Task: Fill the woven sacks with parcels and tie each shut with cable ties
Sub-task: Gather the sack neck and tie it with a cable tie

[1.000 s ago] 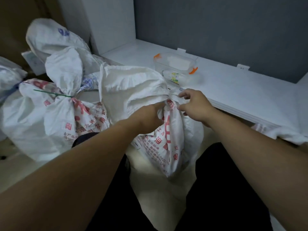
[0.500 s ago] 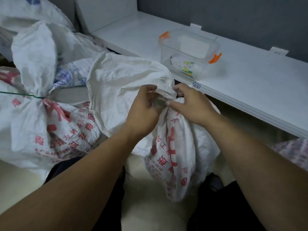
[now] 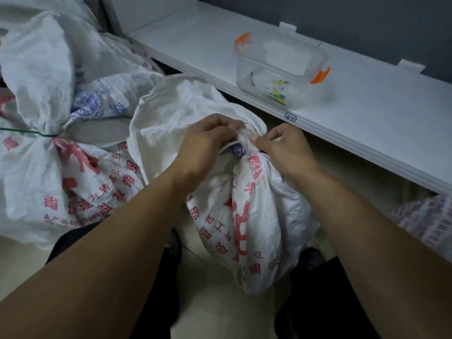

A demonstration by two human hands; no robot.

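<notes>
Likely the bunched neck could slip loose if the left hand (image 3: 208, 140) eases off before the white cable tie (image 3: 228, 146) ratchets tight, or the tie could snag on a fold. Both hands meet at the gathered neck of the woven sack (image 3: 254, 216) standing between the knees: the left pinches the fabric and tie, the right hand (image 3: 281, 145) curls round the neck from the other side
</notes>
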